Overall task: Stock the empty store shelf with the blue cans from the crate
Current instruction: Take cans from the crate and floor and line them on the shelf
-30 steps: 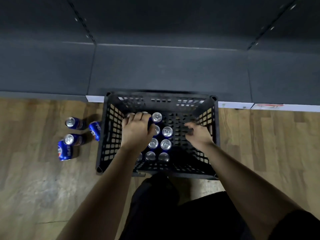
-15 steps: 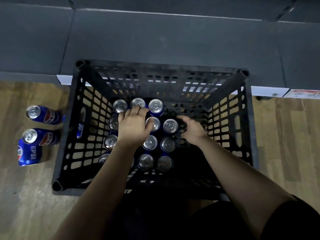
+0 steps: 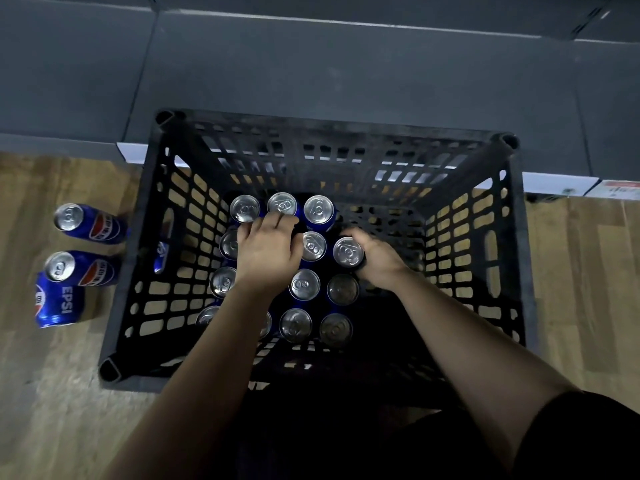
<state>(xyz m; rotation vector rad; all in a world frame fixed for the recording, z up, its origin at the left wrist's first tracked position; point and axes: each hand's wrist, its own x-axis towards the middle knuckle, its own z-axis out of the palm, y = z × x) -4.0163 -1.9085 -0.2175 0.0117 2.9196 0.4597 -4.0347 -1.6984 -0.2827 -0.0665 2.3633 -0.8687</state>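
The blue can stands in the crate, and my right hand now curls round it, having lain just beside it a half-second ago. Left of that, my left hand stays palm-down on other cans, fingers bent; grip unclear to me.

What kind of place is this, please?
Probably a shop aisle: bare dark grey shelving with a price-label strip on its edge, and a black plastic crate of blue Pepsi cans on the wood-look floor.
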